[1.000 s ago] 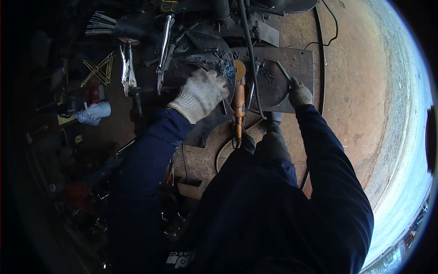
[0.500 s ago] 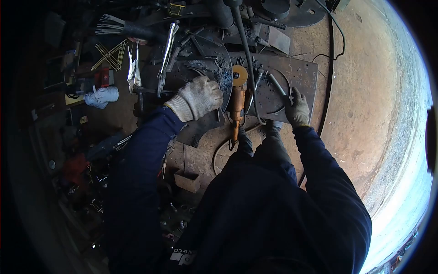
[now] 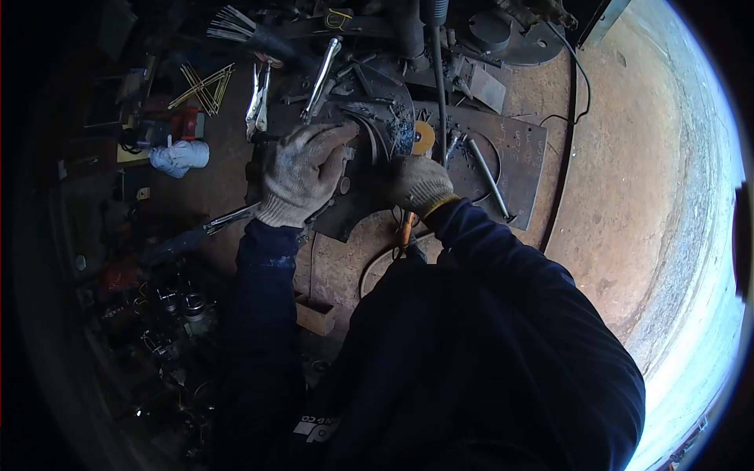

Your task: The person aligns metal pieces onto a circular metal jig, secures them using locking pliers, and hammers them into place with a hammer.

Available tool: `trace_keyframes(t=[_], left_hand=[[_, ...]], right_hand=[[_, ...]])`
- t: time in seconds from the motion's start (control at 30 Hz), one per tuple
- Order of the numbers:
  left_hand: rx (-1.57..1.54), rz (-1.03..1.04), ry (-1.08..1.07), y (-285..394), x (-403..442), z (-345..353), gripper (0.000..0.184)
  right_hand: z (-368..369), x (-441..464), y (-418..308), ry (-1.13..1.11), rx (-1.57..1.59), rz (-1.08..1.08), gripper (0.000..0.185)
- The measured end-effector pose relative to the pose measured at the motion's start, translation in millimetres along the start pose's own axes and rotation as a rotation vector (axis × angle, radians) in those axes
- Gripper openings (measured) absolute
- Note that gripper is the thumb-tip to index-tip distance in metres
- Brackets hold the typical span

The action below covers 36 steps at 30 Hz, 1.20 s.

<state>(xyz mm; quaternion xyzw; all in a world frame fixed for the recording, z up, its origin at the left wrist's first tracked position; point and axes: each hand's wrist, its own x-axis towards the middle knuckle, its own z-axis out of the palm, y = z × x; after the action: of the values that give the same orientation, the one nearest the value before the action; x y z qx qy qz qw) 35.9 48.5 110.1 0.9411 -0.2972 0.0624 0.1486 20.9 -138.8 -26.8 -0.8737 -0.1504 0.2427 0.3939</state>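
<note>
My left hand (image 3: 302, 174), in a pale knit work glove, is over the dark metal workpieces, thumb and fingers apart. Its fingertips are close to curved metal strips (image 3: 372, 135), and a short round metal end (image 3: 343, 186) shows beneath the thumb. Also gloved, my right hand (image 3: 422, 182) lies across the body of an angle grinder. Its fingers are smeared by motion, so I cannot see whether they grip anything. The grinder's yellow disc (image 3: 424, 138) shows above that hand and its orange handle (image 3: 408, 228) below it.
Locking pliers (image 3: 258, 102) and a longer pair (image 3: 322, 77) lie beyond my left hand. A metal rod (image 3: 488, 177) and a thin ring rest on the chalk-marked steel plate (image 3: 522, 169) at right. Yellow sticks, welding rods, a white cloth (image 3: 181, 158) and a cable surround the work.
My right hand has moved left from the plate's right side to the grinder. My left hand has shifted left and its fingers have spread from a fist. The rod now lies lower on the plate.
</note>
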Motion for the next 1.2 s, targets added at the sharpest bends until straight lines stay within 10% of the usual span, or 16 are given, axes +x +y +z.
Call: trace_keyframes(t=[0.27, 0.5, 0.8, 1.2], left_hand=[[0.067, -0.035, 0.217, 6, -81, -64, 0.026], [-0.149, -0.143, 0.232, -41, -160, -104, 0.026], [-0.362, 0.138, 0.309, -92, -190, -138, 0.027], [-0.386, 0.303, -0.005, -84, -218, -153, 0.02]], right_hand=[[-4, -11, -19, -0.015, 0.1, 0.151, 0.044], [33, -52, -34, 0.371, 0.863, 0.246, 0.032], [-19, -131, -199, 0.473, -0.686, -0.268, 0.011], [24, -92, -285, 0.795, -1.032, -0.784, 0.034]])
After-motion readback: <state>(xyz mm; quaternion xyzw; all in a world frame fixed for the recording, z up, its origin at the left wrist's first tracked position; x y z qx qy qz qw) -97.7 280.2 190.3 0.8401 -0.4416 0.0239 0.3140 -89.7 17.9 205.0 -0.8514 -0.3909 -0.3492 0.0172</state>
